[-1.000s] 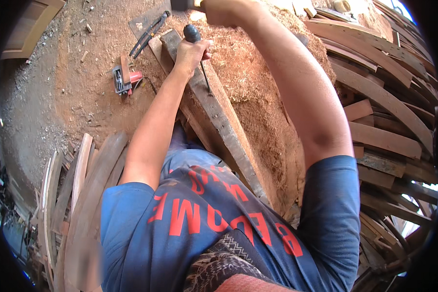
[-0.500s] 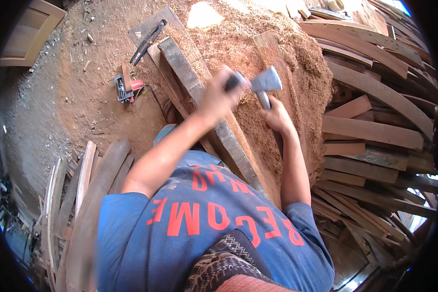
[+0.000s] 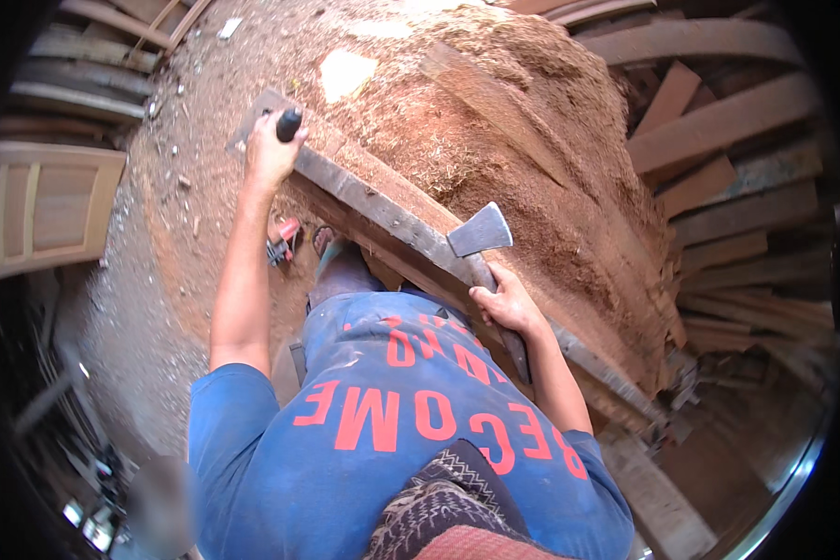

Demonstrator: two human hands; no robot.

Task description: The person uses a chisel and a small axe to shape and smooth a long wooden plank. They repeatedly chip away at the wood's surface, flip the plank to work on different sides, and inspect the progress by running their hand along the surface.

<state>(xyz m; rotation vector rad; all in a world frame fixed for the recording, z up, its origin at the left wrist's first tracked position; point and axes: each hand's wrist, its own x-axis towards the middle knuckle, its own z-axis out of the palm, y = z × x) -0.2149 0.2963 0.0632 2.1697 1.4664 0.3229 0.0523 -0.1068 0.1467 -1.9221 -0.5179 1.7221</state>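
Sawdust heap [image 3: 495,140] behind the plank [image 3: 383,219]: we steady it, left hand [image 3: 271,154] gripping a dark handle [image 3: 289,123], right hand [image 3: 509,303] clenching the axe [image 3: 481,233]; chop clear of fingers

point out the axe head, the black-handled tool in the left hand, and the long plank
axe head [image 3: 481,231], head view, on the flat grey blade face.
black-handled tool [image 3: 288,124], head view, on the black handle end above the fist.
long plank [image 3: 383,217], head view, on its dark top edge between the hands.
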